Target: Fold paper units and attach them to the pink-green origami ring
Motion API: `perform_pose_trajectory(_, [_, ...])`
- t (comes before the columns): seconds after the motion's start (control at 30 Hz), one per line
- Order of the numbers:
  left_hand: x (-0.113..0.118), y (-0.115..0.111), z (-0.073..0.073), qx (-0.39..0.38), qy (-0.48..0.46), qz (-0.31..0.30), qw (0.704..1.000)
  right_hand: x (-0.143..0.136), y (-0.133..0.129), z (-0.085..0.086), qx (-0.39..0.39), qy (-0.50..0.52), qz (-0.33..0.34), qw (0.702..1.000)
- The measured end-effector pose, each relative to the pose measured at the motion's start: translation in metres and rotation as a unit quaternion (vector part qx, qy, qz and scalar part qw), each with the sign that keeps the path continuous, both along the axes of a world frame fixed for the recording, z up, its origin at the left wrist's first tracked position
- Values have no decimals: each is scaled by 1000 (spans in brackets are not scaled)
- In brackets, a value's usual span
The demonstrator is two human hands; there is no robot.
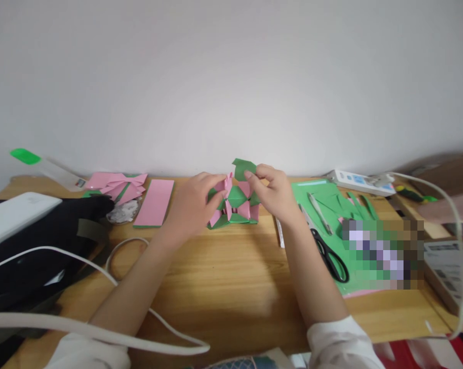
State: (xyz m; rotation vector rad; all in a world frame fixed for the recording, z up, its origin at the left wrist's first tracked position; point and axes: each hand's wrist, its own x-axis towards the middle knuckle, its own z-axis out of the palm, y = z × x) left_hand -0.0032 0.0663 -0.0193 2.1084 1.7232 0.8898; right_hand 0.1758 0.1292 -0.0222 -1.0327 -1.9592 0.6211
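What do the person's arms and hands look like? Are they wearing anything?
The left hand and right hand are bare: no gloves, and I can see no rings, watch or bracelets. The forearms are uncovered too. White sleeves show near the elbows, with no clear pattern on them. A thick white cable crosses in front of the left sleeve.

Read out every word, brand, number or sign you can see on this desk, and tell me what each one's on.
No text can be read for certain.
Power strip: blue-and-white markings, too blurred.
Box at the right edge: dark print, too blurred.
Clear thing with a green end: small marking, too small.
Narrow white strip by the right wrist: faint marks, too small.
Pixelated patch: anything under it is hidden.
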Motion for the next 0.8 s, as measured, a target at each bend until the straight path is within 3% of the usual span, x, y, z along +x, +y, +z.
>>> perform_pose_trajectory(0.2, [-1, 1, -2, 12, -15, -18, 1000, 5, -1, 5, -88, 72, 37, 993])
perform_pose_trajectory(0.47, [1, 0, -1, 18, -19, -25, 999, 6, 1, 4, -100, 117, 56, 986])
perform_pose_trajectory(0.8, [3, -1, -1, 18, -28, -38, 999, 9, -4, 7, -230, 169, 66, 956])
